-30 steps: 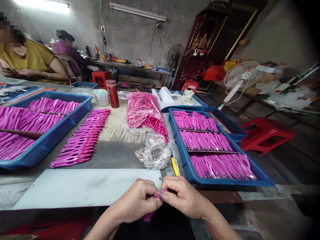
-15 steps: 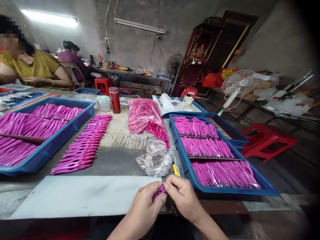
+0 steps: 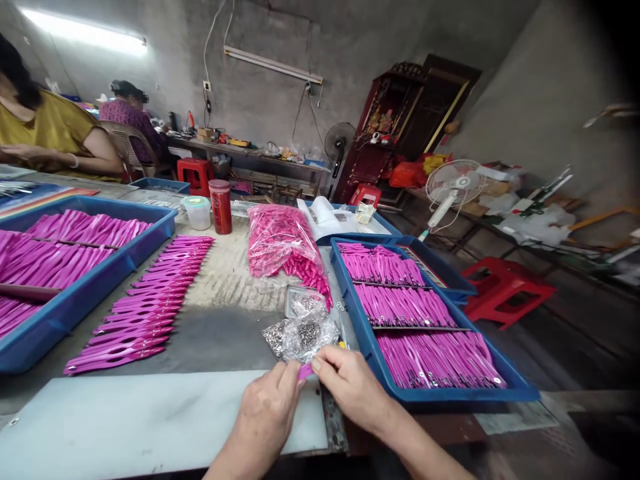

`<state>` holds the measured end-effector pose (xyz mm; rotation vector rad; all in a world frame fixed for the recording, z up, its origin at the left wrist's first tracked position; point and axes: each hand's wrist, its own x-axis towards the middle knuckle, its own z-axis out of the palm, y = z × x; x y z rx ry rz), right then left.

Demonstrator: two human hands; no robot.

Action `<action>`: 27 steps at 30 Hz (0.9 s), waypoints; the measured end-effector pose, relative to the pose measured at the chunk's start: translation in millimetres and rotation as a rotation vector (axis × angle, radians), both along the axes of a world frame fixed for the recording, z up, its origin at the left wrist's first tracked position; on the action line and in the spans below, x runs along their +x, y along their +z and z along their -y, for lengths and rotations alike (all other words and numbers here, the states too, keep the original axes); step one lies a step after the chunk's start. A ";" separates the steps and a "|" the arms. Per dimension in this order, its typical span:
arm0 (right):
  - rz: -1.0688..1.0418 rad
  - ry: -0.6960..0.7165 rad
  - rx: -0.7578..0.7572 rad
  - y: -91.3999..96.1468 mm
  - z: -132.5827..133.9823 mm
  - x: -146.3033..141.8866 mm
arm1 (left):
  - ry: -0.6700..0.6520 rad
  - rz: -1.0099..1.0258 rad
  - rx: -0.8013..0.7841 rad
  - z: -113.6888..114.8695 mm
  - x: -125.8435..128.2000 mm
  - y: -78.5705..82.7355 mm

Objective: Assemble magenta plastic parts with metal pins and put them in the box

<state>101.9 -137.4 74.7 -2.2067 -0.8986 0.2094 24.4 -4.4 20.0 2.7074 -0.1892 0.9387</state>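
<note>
Both hands meet over the right part of a white board [image 3: 165, 417]. A slim purple plastic piece [image 3: 305, 371] is pinched between them, mostly hidden by fingers. My left hand [image 3: 267, 408] is closed on its left part, while the thumb and fingers of my right hand [image 3: 350, 387] grip its right end. Just beyond lies a clear plastic bag [image 3: 307, 337] of small metal parts. A row of long purple pieces [image 3: 145, 300], each with a slot, overlaps on the table to the left.
Blue trays packed with purple pieces flank me: the left tray [image 3: 95, 290] and right tray [image 3: 425, 399]. Ahead are a bag of pink parts [image 3: 285, 240], a red tumbler [image 3: 221, 208] and a lidded tub [image 3: 197, 213]. A co-worker in yellow [image 3: 65, 133] sits at left.
The view has shifted slightly, so the trays and row appear further left. Both hands still hold the purple piece; it now points more sideways, and my left hand has rolled over it.
</note>
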 end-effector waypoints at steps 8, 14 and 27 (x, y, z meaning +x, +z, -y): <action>0.552 0.020 -0.549 31.5 -17.4 114.2 | 0.083 0.109 0.068 -15.2 7.0 -18.6; 0.580 0.176 -0.763 1.3 -42.7 170.3 | 0.045 0.157 0.025 -17.4 9.4 -20.0; 0.568 0.278 -0.709 -15.7 -48.0 194.0 | -0.001 0.119 0.002 -18.7 11.5 -28.8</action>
